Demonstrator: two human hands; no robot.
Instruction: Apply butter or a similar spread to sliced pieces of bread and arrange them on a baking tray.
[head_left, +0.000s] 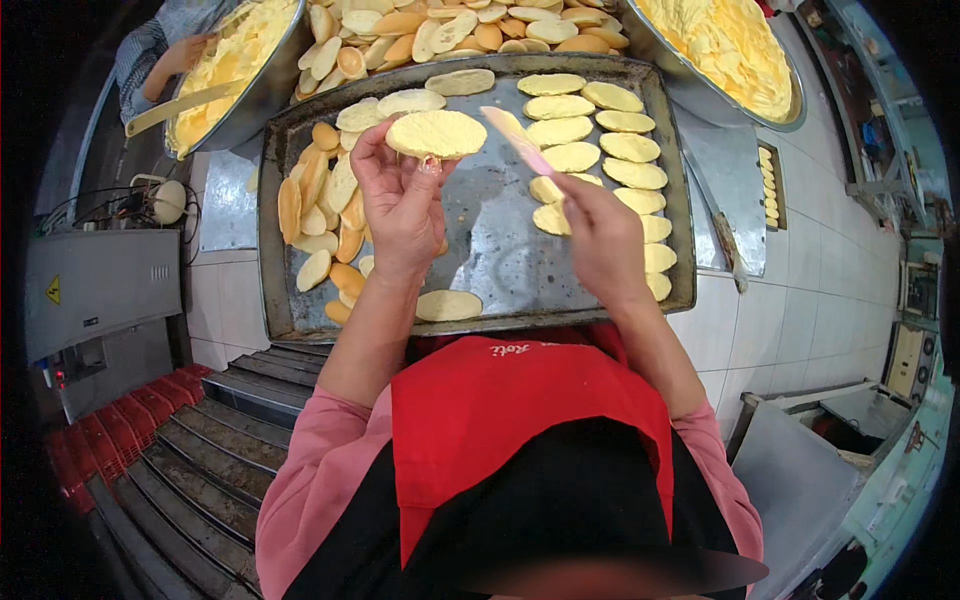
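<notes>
My left hand [400,205] holds an oval bread slice [437,132] flat, its top covered in pale yellow spread, above a dark metal baking tray [500,250]. My right hand [600,240] grips a pink spatula [518,140], whose blade points up and left toward the slice without touching it. Spread-covered slices [600,140] lie in rows on the tray's right half. A loose pile of plain slices [325,215] sits on the tray's left side, just left of my left hand. One coated slice [448,305] lies near the tray's front edge.
A steel bowl of yellow spread [735,50] stands at the back right, another bowl [235,65] with a spatula at the back left, where another person's arm [165,60] reaches. More slices [450,30] are heaped behind the tray. Stacked trays [250,385] lie below.
</notes>
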